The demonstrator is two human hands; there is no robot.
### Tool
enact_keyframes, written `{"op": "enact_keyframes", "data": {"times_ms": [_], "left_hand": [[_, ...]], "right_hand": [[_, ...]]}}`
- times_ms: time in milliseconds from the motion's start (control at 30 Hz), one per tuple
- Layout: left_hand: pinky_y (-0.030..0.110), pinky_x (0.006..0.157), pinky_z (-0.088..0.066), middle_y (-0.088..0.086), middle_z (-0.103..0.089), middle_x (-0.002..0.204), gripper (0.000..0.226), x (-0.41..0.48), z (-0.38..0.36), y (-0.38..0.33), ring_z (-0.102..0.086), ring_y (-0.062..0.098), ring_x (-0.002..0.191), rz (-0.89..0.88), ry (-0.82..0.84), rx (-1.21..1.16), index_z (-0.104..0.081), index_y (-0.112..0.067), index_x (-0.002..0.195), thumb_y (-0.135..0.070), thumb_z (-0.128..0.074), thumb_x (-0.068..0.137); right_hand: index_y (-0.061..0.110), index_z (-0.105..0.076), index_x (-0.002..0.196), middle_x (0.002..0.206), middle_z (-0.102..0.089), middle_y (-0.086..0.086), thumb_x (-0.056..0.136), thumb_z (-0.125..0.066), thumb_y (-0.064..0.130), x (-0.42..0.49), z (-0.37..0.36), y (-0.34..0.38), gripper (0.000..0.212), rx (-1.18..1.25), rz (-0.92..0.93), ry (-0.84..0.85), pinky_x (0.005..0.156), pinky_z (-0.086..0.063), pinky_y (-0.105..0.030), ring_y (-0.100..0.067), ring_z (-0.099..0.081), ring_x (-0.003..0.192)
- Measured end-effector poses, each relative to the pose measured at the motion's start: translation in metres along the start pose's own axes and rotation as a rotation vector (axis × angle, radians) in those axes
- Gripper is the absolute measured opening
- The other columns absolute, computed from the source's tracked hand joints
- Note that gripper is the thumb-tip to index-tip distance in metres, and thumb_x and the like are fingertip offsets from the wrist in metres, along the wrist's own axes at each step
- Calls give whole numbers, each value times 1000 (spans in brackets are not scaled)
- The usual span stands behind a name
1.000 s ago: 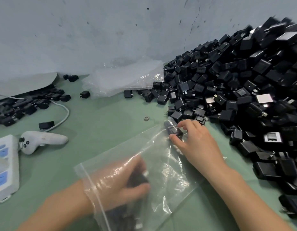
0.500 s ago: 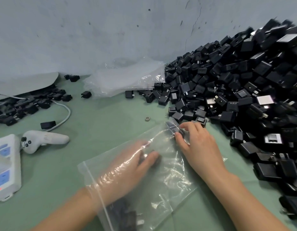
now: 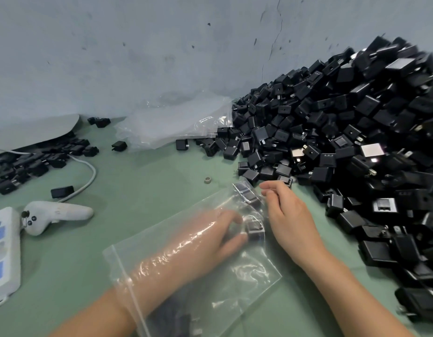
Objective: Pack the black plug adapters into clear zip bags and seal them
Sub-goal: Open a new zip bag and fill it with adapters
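Green surface (image 3: 137,186), grey wall (image 3: 113,57) | left hand (image 3: 210,237) inside clear zip bag (image 3: 235,283), fingers (image 3: 231,216) pinching adapter (image 3: 254,227) | right hand (image 3: 290,215) loosely curled beside zip bag, grip unclear | adapter likely light, rigid, smooth: grasp flat sides; film limp, slippery

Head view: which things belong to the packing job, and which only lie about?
Job: bag, adapter in left hand, adapter pile, spare bags.
Lying about: controller, power strip, cable, small ring.
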State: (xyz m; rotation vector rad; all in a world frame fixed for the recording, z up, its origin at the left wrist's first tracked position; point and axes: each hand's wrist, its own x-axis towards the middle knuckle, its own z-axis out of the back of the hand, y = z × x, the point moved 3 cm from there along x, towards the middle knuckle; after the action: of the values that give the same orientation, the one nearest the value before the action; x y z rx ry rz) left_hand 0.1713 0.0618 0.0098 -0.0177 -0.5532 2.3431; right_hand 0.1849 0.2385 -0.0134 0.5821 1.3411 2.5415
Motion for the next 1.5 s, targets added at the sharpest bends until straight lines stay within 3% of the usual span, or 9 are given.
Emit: {"op": "enact_keyframes", "data": {"times_ms": [167, 300, 400, 533, 800, 1000, 1167, 1267, 1500], "left_hand": [[15, 59, -33, -12, -47, 69, 22, 8, 1, -5, -42, 2, 60, -56, -85, 119, -42, -33, 84, -50, -49, 97], [6, 81, -39, -24, -44, 100, 16, -6, 14, 1, -43, -9, 86, -241, -1, 175, -56, -33, 106, -43, -46, 99], [2, 73, -31, -23, -46, 102, 30, -8, 17, -4, -44, -8, 83, -315, 126, 182, -55, -43, 128, -45, -40, 101], [7, 63, -37, -9, -64, 104, 30, 0, 8, -18, -51, 4, 68, -349, 152, 138, -62, -32, 128, -35, -42, 105], [11, 73, -30, -4, -54, 107, 25, 15, -8, -21, -39, 1, 81, -326, 49, 75, -67, -18, 118, -20, -48, 102], [22, 76, -29, -9, -48, 100, 26, 21, -13, -10, -36, 7, 87, -301, 13, 245, -57, -31, 120, -33, -38, 103], [14, 86, -40, -12, -49, 124, 37, -7, 10, -4, -49, -2, 89, -216, 150, -67, -55, -35, 139, -32, -45, 103], [11, 91, -43, -18, -60, 123, 32, -47, 35, 13, -59, -6, 101, -191, 73, -27, -65, -34, 128, -38, -51, 99], [25, 102, -42, -36, -39, 133, 53, -118, 52, 53, -44, -6, 126, -101, 263, 51, -41, -65, 133, -79, -52, 83]], "right_hand": [[43, -57, 110, 101, -64, 26, 101, -41, 33, 2, 8, -4, 21, 65, -48, 73, 84, -47, -28, 6, -57, 97], [45, -58, 109, 100, -63, 29, 102, -37, 38, 2, 14, -7, 23, 122, -64, 95, 83, -48, -27, 5, -58, 92], [44, -60, 109, 97, -66, 25, 102, -38, 39, 1, 14, -7, 23, 134, -75, 86, 84, -45, -24, 9, -56, 95], [43, -60, 109, 99, -67, 23, 102, -39, 38, 0, 13, -7, 23, 141, -85, 96, 86, -46, -27, 6, -59, 98], [43, -58, 109, 110, -60, 32, 93, -45, 24, -3, 12, -6, 28, 97, -33, 163, 85, -45, -20, 11, -55, 104], [45, -56, 116, 119, -58, 27, 90, -51, 24, -2, 12, -6, 33, 37, -31, 209, 93, -47, -28, 12, -53, 107], [42, -57, 117, 121, -57, 23, 91, -55, 22, -3, 14, -4, 33, 14, -10, 214, 95, -45, -28, 8, -53, 109], [41, -56, 120, 122, -57, 21, 93, -54, 24, -4, 13, -5, 33, -8, 2, 216, 94, -44, -29, 5, -54, 109], [43, -54, 120, 120, -55, 22, 93, -51, 31, -5, 10, -4, 30, -65, 14, 209, 91, -48, -35, 1, -56, 101]]}}
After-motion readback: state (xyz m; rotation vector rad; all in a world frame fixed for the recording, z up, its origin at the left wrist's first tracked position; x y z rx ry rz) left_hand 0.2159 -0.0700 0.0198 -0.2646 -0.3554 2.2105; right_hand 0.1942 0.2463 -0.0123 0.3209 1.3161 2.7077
